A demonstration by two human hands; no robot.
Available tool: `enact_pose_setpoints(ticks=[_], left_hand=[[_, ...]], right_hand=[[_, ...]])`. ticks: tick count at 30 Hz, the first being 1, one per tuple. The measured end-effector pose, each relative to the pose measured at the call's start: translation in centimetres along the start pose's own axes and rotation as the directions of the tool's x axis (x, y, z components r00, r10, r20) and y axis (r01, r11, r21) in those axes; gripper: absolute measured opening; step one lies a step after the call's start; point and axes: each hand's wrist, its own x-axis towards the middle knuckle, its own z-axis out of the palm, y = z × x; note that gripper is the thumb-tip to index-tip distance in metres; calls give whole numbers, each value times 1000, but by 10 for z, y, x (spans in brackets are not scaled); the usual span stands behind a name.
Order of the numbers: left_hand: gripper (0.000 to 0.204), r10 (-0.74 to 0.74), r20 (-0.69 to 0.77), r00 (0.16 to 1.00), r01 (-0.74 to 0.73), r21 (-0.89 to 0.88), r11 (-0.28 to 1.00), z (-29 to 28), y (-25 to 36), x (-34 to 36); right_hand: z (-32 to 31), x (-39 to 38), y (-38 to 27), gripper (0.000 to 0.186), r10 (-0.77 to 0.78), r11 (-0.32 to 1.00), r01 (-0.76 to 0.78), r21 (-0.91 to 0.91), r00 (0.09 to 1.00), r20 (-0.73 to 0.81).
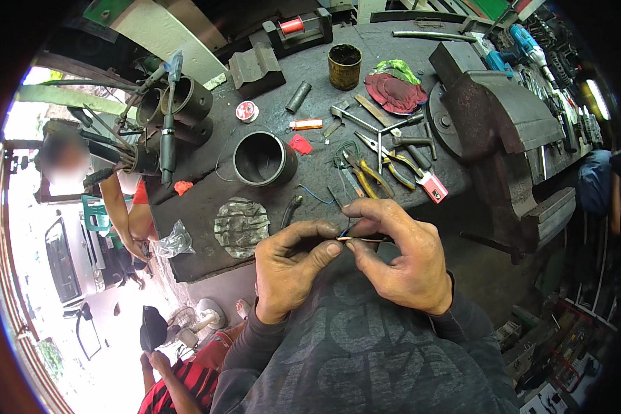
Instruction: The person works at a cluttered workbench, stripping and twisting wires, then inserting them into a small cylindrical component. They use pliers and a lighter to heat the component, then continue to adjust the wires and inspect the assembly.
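My left hand [290, 272] and my right hand [403, 255] meet at the front edge of the bench, both pinching thin wires [349, 237], blue and copper-coloured, between thumbs and fingertips. A thin blue wire [315, 194] lies on the bench just beyond them. Left of that, a short black cable [290, 210] and a crumpled grimy cloth [238, 228] lie near my left hand. Yellow-handled pliers [374, 181] and a red-and-white packet [434, 187] rest beyond my right hand. A hollow metal cylinder [285, 158] stands behind the cloth.
The bench [186, 262] carries a spool [247, 110], a dark-filled can [345, 67], rags [395, 92], several tools and pipe fittings [186, 103]. A large vise [504, 145] fills the right. Another person [124, 214] is at the far left; one in red stripes [179, 386] is lower left.
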Motion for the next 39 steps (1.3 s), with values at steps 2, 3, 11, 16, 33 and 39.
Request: enact_pose_setpoints(ticks=[2,3,11,16,33,39], left_hand=[[24,0,3,1000,0,2,1000,0,-1,0],[24,1,5,1000,-1,3,1000,0,-1,0],[25,-65,10,998,66,-49,997,-2,-5,-2],[26,-74,2,997,74,-84,994,-2,-6,-3],[23,178,65,982,-188,234,954,2,9,-2],[22,266,138,954,-300,418,858,3,22,2]], right_hand=[[0,-1,0,42,5,1000,-5,-9,1000,4],[0,-1,0,42,10,1000,-10,-13,1000,6],[1,-4,3,41,13,999,-13,-30,1000,15],[3,-4,4,41,15,1000,-15,-11,1000,8],[-9,-8,22,27,125,962,-153,228,983,132],[-6,-4,32,18,25,963,-58,263,991,128]])
